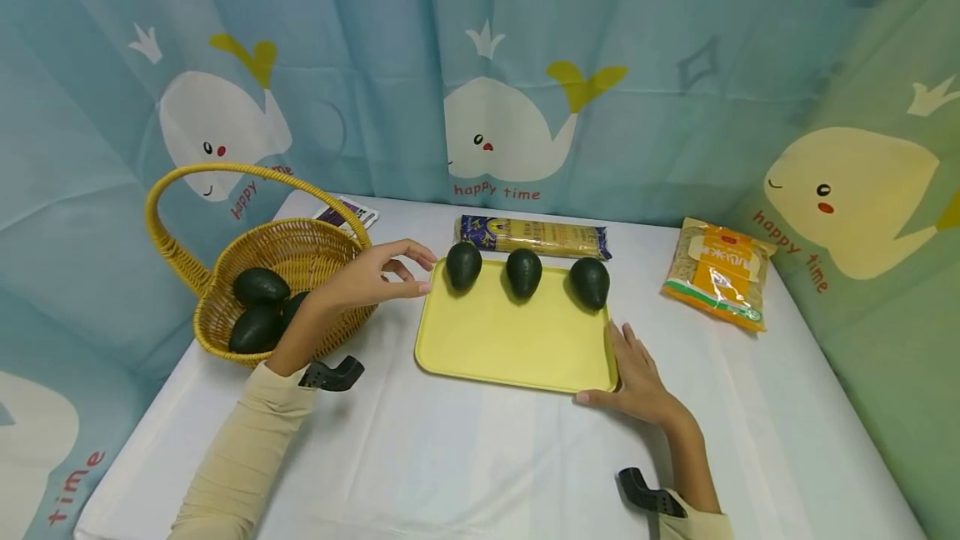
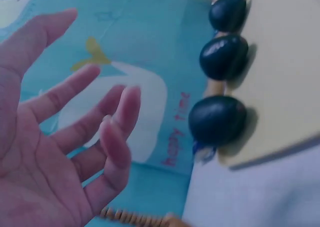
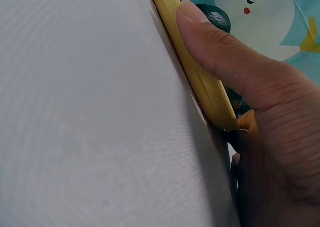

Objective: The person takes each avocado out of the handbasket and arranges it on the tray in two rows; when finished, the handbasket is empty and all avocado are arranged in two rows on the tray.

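Three dark green avocados stand in a row along the back of a yellow tray (image 1: 510,340): a left one (image 1: 462,266), a middle one (image 1: 523,273) and a right one (image 1: 589,282). My left hand (image 1: 386,269) hovers just left of the tray near the left avocado, fingers loosely bent and nothing held, as the left wrist view also shows with the palm (image 2: 50,172) bare. At the tray's front right corner my right hand (image 1: 637,382) rests, straight fingers along the right edge and thumb (image 3: 215,42) against the front rim.
A yellow wicker basket (image 1: 281,232) with a tall handle stands at the left, holding several avocados (image 1: 258,327). Behind the tray lies a long pack of noodles (image 1: 532,237). An orange-labelled food bag (image 1: 717,273) lies at the right. A small card-like packet (image 1: 352,213) sits behind the basket.
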{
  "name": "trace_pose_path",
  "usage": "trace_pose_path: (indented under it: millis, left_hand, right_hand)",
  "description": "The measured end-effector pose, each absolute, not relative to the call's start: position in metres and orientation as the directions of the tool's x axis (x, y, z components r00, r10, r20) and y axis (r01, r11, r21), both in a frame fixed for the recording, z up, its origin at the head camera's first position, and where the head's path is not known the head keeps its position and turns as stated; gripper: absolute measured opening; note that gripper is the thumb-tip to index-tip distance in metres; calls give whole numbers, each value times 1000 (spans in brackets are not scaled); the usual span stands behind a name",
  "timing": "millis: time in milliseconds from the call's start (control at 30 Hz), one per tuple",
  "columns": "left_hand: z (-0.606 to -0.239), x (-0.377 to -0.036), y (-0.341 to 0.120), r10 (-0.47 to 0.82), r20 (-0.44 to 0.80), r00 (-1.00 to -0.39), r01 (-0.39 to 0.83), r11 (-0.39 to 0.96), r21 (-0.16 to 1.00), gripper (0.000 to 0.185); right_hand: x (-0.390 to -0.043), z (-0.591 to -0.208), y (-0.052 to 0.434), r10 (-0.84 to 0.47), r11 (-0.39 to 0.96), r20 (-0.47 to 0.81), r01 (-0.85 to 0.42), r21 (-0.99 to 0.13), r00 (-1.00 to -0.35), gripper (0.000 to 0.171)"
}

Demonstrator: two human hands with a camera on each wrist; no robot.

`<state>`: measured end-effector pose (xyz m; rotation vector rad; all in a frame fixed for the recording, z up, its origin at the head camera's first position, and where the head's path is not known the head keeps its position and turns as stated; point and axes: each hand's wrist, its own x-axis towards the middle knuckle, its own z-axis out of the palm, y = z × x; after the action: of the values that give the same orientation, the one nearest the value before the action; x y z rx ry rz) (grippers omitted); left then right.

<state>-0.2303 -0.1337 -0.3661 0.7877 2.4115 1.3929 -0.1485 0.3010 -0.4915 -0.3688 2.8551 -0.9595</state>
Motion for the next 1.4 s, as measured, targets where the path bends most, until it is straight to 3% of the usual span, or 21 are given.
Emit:
trace_pose_path:
  millis: [233, 400, 800, 1400]
  left_hand:
    - [-357, -223, -172, 646, 17, -763, 329, 367, 870, 30]
    - [-351, -226, -203, 660, -36, -751, 303, 392, 869, 34]
    - [-354, -246, -277, 472, -201, -858, 121, 566, 816, 47]
    - [-376, -271, -330, 375, -231, -898, 30, 576, 817, 52]
  right_hand:
    - [-149, -490, 301, -262, 772, -29, -191, -606, -965, 128]
    - [-150, -490, 301, -266, 767, -25, -196, -611, -964, 128]
    - [-151, -492, 303, -270, 768, -20, -203, -607, -963, 128]
    - [-150, -491, 302, -264, 769, -26, -194, -609, -964, 127]
